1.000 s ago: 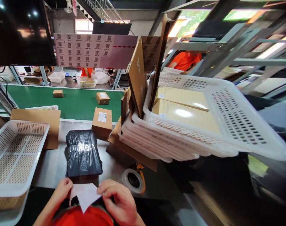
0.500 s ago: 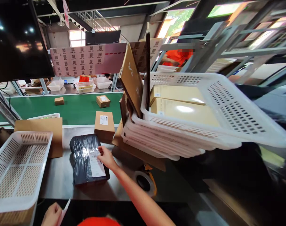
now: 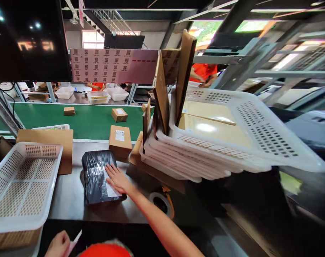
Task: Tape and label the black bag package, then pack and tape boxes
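Observation:
A parcel wrapped in black plastic [image 3: 96, 175] lies on the dark worktable [image 3: 71, 200]. A white label [image 3: 109, 188] sits on its top right part. My right hand [image 3: 118, 178] lies flat on that label with fingers spread, pressing down. My left hand [image 3: 57, 245] is low at the bottom edge near my body, pinching a white strip of backing paper [image 3: 74, 242].
An empty white perforated basket [image 3: 20, 185] stands at the left over flat cardboard [image 3: 48, 141]. A labelled carton [image 3: 120, 141] sits behind the parcel. A stack of white baskets [image 3: 218, 142] with cardboard sheets fills the right. A tape roll [image 3: 161, 203] lies near the table edge. Cartons ride the green conveyor [image 3: 79, 117].
A second ago both hands held the label near my body. My right hand then carried it onto the black parcel and now lies flat on it; my left hand keeps the backing paper.

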`<state>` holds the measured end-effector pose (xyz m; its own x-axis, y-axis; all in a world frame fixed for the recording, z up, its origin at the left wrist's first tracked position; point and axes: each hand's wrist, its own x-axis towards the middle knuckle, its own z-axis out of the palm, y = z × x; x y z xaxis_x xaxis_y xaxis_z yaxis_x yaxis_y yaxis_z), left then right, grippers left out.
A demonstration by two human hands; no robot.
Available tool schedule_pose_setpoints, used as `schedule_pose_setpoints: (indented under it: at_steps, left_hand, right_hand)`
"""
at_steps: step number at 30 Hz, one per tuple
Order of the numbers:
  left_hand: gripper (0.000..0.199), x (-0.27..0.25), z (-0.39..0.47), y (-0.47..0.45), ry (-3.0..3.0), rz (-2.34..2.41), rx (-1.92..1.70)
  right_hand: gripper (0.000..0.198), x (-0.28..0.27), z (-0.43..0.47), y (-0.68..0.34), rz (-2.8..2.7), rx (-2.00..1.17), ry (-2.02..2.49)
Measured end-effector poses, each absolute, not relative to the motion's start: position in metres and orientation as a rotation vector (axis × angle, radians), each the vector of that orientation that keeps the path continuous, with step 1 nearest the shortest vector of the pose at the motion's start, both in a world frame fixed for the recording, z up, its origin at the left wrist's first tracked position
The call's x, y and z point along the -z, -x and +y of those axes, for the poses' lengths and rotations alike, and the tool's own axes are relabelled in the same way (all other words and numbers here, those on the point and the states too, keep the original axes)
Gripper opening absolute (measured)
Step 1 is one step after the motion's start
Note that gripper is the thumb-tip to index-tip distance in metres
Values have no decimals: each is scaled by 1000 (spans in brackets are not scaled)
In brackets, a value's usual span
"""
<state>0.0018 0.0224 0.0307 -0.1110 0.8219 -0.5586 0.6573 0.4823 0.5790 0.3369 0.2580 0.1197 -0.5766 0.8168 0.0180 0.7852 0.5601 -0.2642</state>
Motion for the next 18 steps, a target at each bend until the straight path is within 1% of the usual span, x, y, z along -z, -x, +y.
schedule_pose_setpoints:
  at_steps: [5, 9, 11, 14, 16, 18]
  left_hand:
    - [21, -51, 42, -16, -1360, 1754, -193]
    - [25, -56, 50, -22, -1456, 1612, -192]
    - [23, -56, 51, -22, -1473, 1502, -204]
    - [18, -51, 50, -22, -1475, 1343, -220]
    - [18, -46, 49, -26, -1459, 1259, -227]
    - [19, -42, 48, -32, -1427, 1195, -251]
  right_hand:
    - [65, -124, 270, -321, -2587, -256, 1563]
    - [65, -128, 235, -313, -2601, -235, 1563]
    - [65, -129, 206, -314, -2643, -262, 1524]
    - [74, -123, 150, -317, -2636, -403, 1412]
    - [79, -110, 103, -316, -2548, -596, 1326]
    - [70, -92, 50, -308, -2382, -838, 1344]
